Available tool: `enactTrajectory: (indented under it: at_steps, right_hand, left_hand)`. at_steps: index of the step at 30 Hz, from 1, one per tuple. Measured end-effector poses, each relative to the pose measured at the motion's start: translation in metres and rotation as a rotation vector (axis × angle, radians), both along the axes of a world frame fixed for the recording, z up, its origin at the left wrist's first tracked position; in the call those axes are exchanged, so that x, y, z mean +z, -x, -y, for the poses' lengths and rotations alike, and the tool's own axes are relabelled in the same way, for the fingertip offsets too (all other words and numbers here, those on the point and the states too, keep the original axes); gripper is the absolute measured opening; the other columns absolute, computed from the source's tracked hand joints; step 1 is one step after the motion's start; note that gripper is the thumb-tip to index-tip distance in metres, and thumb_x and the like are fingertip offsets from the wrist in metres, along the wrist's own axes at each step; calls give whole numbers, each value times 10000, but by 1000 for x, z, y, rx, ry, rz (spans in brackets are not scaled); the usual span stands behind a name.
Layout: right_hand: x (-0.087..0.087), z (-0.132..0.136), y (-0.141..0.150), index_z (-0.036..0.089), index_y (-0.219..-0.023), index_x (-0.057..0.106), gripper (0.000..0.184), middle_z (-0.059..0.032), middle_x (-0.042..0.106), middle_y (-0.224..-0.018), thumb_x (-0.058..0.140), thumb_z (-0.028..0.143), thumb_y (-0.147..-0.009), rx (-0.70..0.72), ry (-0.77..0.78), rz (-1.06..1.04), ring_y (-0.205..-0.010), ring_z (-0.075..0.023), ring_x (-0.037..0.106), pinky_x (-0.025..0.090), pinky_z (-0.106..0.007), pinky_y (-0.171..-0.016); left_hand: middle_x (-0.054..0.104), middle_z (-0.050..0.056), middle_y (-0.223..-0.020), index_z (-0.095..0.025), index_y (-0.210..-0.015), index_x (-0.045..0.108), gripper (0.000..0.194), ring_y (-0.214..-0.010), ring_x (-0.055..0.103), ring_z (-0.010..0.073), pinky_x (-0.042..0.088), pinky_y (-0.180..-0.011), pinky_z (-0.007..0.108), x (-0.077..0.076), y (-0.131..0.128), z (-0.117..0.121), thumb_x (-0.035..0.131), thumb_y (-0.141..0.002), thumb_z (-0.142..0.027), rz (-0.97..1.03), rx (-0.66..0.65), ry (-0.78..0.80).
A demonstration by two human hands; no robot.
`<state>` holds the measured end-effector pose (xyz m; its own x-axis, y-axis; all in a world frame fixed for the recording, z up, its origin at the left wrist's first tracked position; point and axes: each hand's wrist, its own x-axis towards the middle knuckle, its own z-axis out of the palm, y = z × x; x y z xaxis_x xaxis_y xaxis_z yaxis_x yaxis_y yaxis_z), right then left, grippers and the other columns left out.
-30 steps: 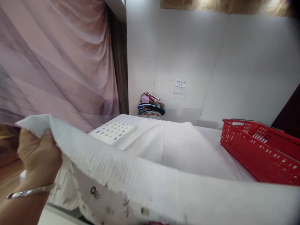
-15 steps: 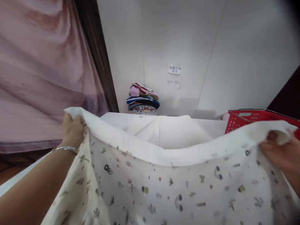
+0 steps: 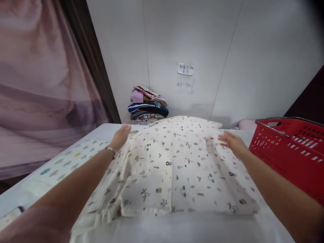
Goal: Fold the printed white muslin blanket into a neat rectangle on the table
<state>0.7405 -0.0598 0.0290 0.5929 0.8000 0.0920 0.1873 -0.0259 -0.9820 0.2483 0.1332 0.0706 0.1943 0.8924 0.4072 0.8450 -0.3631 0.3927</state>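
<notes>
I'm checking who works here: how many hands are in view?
2: the left hand by the far left corner of the patterned cloth, the right hand by its far right corner. No other hand shows.

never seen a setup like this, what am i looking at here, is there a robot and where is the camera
There is no robot here: these are a person's bare hands. Every picture comes from one camera worn on the head, looking forward and down.

The left hand, with a bracelet on its wrist, and the right hand are open at either side of a printed cloth spread on a white table. Neither seems to grip it; whether they touch it is hard to tell.

To the left lies a fabric with cloud-like shapes. At the right is a red basket, and a folded pile sits by the wall.
</notes>
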Motion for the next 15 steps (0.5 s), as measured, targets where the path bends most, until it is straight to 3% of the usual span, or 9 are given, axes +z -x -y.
enactTrajectory:
  at_steps: [2,4,7,9,12,15]
  right_hand:
    - [-36,40,11,164,-1078,630,449,-141,649,-1092,610,455,-737,48,193,219,-1018,-289,606,500,-431,-870]
    - [-63,86,12,202,-1012,676,381,-102,638,-1132,576,448,-740,65,267,449,-1089,-296,563,429,-446,-963]
    - [-90,150,0,245,-1097,652,415,-76,591,-1216,517,458,-767,164,312,670,-1142,-295,523,380,-447,-1012]
    - [-102,184,-11,274,-1126,640,428,-57,559,-1259,518,459,-760,227,294,793,-1198,-297,472,338,-454,-1044]
    - [-115,218,-24,336,-1213,572,463,-14,504,-1318,497,465,-775,271,285,885,-1249,-283,415,286,-477,-1072]
    - [-123,232,-27,321,-1272,517,518,-16,434,-1378,493,481,-780,263,294,910,-1291,-268,356,269,-470,-1080]
  left_hand:
    - [573,104,-1239,-138,-1120,591,443,-1117,548,223,430,-955,324,-30,4,45,327,-890,-409,-8,-37,75]
    - [542,49,-1288,-222,-1172,583,457,-1119,550,217,442,-955,321,-53,15,99,395,-855,-492,-56,-198,213]
    - [413,-5,-1399,-328,-1292,472,496,-1260,415,229,343,-1053,400,-73,37,177,465,-826,-495,-201,-513,289]
    - [380,-16,-1419,-373,-1326,414,565,-1288,372,249,326,-1061,441,-82,50,215,545,-783,-458,-286,-623,276]
    - [377,-9,-1420,-371,-1329,410,606,-1282,380,257,335,-1054,458,-99,63,240,571,-751,-285,-348,-618,215]
    - [440,17,-1380,-293,-1285,488,605,-1257,417,232,344,-1049,435,-115,64,234,468,-716,-89,-365,-460,149]
